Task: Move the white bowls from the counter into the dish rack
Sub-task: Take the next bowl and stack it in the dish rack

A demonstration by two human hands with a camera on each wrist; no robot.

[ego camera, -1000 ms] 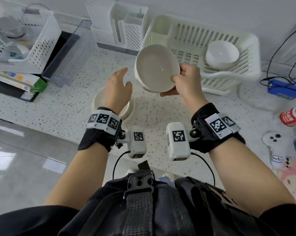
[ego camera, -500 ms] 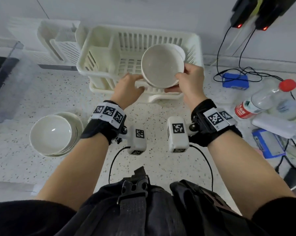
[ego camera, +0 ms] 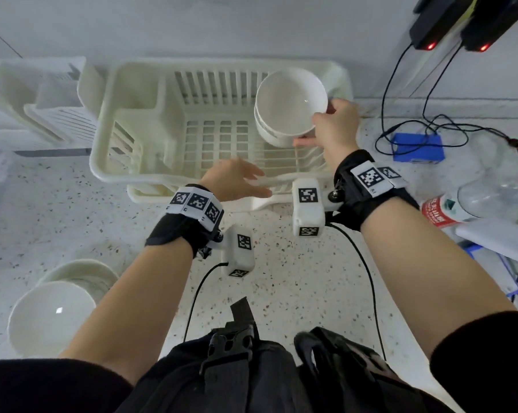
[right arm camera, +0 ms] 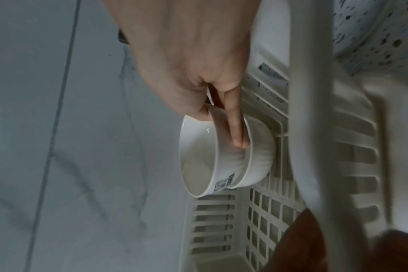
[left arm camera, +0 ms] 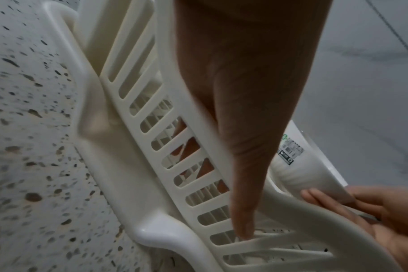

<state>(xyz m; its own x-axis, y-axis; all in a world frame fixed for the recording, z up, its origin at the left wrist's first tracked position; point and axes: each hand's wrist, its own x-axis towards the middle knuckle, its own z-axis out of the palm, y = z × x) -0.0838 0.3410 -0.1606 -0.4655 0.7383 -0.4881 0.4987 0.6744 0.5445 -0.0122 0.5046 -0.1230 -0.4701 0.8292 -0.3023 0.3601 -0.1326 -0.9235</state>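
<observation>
A cream dish rack (ego camera: 138, 162) stands at the back of the speckled counter. My right hand (ego camera: 314, 126) grips a white bowl (ego camera: 290, 99) by its rim, thumb inside and fingers outside. That bowl sits tilted in a second white bowl (ego camera: 268, 137) at the rack's right end. The right wrist view shows the held bowl (right arm camera: 198, 160) nested in the lower bowl (right arm camera: 260, 156). My left hand (ego camera: 251, 180) hovers over the rack's front rim, fingers straight, holding nothing. Two more white bowls (ego camera: 49, 314) sit stacked on the counter at the lower left.
A white utensil caddy (ego camera: 43, 93) stands left of the rack. On the right lie a blue box (ego camera: 417, 147) with black cables, a clear bottle (ego camera: 475, 201) with a red label, and a white flat object (ego camera: 496, 242). Two black chargers (ego camera: 436, 19) hang at the top right.
My right hand has carried the bowl right and down into the rack, onto the bowl there. My left hand has drawn back from the bowl to the rack's front rim.
</observation>
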